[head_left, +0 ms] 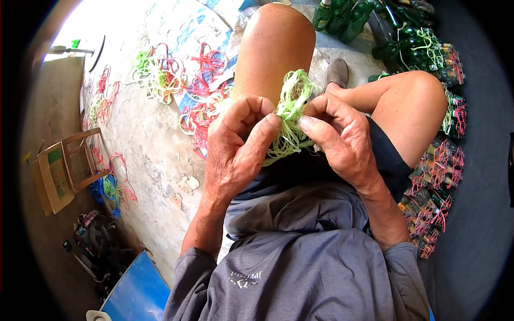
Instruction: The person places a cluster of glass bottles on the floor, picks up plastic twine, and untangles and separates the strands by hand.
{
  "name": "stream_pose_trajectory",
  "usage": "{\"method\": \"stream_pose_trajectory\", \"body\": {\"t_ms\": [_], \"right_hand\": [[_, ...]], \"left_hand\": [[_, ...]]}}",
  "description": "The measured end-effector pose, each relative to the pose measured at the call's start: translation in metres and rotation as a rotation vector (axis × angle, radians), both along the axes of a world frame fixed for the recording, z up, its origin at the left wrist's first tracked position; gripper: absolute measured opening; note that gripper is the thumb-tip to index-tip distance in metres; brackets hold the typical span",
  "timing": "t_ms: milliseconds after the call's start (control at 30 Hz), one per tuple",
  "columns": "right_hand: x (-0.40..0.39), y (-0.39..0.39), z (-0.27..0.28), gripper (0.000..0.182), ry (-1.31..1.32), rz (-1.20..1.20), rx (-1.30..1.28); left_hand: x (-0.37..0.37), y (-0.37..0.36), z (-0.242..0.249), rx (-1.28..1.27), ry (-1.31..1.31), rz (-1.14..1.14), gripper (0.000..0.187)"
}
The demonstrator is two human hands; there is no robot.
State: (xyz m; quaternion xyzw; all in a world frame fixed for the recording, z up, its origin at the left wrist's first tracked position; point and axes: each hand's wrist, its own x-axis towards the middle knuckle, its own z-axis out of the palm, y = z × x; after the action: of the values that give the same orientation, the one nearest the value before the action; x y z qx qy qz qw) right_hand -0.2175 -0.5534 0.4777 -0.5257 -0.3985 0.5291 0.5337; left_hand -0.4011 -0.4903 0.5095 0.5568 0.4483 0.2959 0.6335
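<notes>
A loose bundle of light green string (293, 99) hangs between my two hands, above my lap. My left hand (241, 142) pinches its left side between thumb and bent fingers. On the other side, my right hand (340, 134) has thumb and forefinger pressed together at the bundle's right edge. The fingertips of both hands are a short distance apart. Strands loop up above the hands and hang down below them. Whether a knot lies between the fingertips is too small to tell.
Red and green strings (206, 69) lie on the floor at the left. Green bottles (342, 18) stand at the top right, and string-tied bottles (428, 192) line the right side. A wooden frame (80, 160), cardboard and a blue panel (136, 291) are at the left.
</notes>
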Motion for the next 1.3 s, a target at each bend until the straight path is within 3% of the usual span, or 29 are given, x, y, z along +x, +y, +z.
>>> {"method": "stream_pose_trajectory", "body": {"t_ms": [367, 467, 767, 967, 1033, 1300], "right_hand": [[-0.003, 0.000, -0.001, 0.006, -0.285, -0.023, 0.174], [-0.005, -0.001, 0.000, 0.007, -0.246, -0.024, 0.159], [0.002, 0.003, -0.004, 0.010, -0.703, -0.072, 0.282], [0.011, -0.003, -0.020, 0.009, -0.753, -0.203, 0.240], [0.016, -0.004, -0.019, 0.009, -0.660, -0.213, 0.207], [0.020, -0.015, -0.017, 0.010, -0.823, -0.204, 0.206]], "left_hand": [[0.003, -0.004, -0.006, 0.086, 0.013, -0.034, 0.010], [0.003, -0.003, -0.005, 0.205, 0.086, -0.065, 0.012], [-0.004, -0.001, -0.013, 0.197, 0.151, -0.087, 0.006], [-0.010, -0.001, -0.022, 0.214, 0.093, 0.011, 0.006], [-0.012, 0.000, -0.022, 0.231, 0.068, 0.033, 0.006], [-0.015, -0.005, -0.023, 0.238, 0.073, 0.075, 0.005]]}}
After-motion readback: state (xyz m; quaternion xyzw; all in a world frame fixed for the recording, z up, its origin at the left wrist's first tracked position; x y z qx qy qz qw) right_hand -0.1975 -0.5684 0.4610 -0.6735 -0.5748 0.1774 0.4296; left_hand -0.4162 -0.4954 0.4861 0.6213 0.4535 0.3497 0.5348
